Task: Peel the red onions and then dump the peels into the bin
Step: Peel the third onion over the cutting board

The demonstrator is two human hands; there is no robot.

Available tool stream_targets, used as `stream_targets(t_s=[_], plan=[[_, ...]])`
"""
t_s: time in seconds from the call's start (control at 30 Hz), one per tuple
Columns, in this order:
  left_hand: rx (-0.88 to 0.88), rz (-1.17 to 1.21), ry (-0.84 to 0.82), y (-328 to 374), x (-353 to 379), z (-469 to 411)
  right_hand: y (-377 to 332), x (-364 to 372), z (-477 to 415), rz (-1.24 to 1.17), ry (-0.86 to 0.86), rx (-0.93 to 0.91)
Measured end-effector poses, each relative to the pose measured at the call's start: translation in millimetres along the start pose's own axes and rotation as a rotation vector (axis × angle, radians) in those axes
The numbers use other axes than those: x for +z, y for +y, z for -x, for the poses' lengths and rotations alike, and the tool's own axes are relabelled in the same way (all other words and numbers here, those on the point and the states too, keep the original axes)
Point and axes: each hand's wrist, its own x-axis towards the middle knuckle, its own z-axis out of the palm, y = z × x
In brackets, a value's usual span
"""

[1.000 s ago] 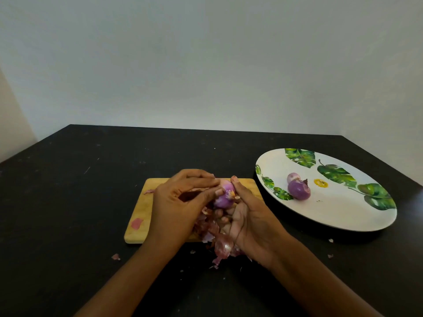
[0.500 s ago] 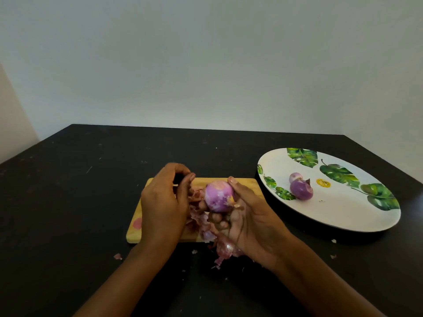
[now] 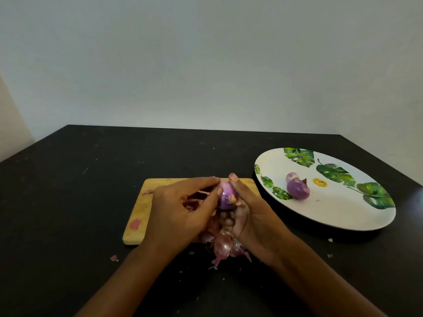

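The right hand (image 3: 251, 216) grips the round purple onion (image 3: 226, 199). Beside it, the left hand (image 3: 180, 209) pinches papery red skin (image 3: 200, 195) and should pull slowly.

Matte black across the worktop (image 3: 68, 202), flecked with pale specks and faint scratches. Pale honey-tan wood grain on the cutting board (image 3: 146, 213), marked with one pink stain (image 3: 135, 224) near its front left corner. Glossy purple-pink on the half-peeled onion (image 3: 226, 197), streaked with white, plus a small orange-yellow patch. Papery reddish pink with paler edges in the heap of peels (image 3: 222, 247). White on the plate (image 3: 332, 213), printed with dark and light green leaves (image 3: 334, 172) along the rim and a small round yellow mark (image 3: 319, 182). Deep purple on the larger plate onion (image 3: 298, 189), lighter lilac on the smaller plate onion (image 3: 291, 176). Plain pale grey on the wall (image 3: 206, 65).
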Motion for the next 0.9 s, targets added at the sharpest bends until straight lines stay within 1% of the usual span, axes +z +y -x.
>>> stream_targets(t_s=[0.07, 0.2, 0.37, 0.5, 0.67, 0.8, 0.9], plan=[[0.017, -0.034, 0.002, -2.7, 0.0, 2.2, 1.3, -0.6, -0.3, -0.004, -0.013, -0.028], [-0.006, 0.001, 0.002, -4.1, 0.3, 3.4, 1.2, -3.4, -2.9, 0.026, 0.014, -0.071], [0.048, -0.089, 0.037, -3.6, 0.7, 3.9, 5.5, -5.2, -7.8, 0.048, 0.058, -0.076], [0.061, -0.088, 0.07, -3.5, 1.5, 3.7, 6.2, -5.6, -8.9, 0.043, 0.034, -0.069], [-0.002, 0.015, 0.031, -4.0, 2.5, 5.0, 3.9, -11.6, -9.4, 0.051, 0.013, -0.058], [-0.057, -0.003, 0.017, -5.4, 1.2, 4.4, 7.3, -12.1, -11.7, 0.078, 0.061, -0.097], [-0.051, -0.04, 0.023, -6.3, 1.6, 4.5, 7.5, -12.0, -12.6, 0.101, 0.092, -0.098]])
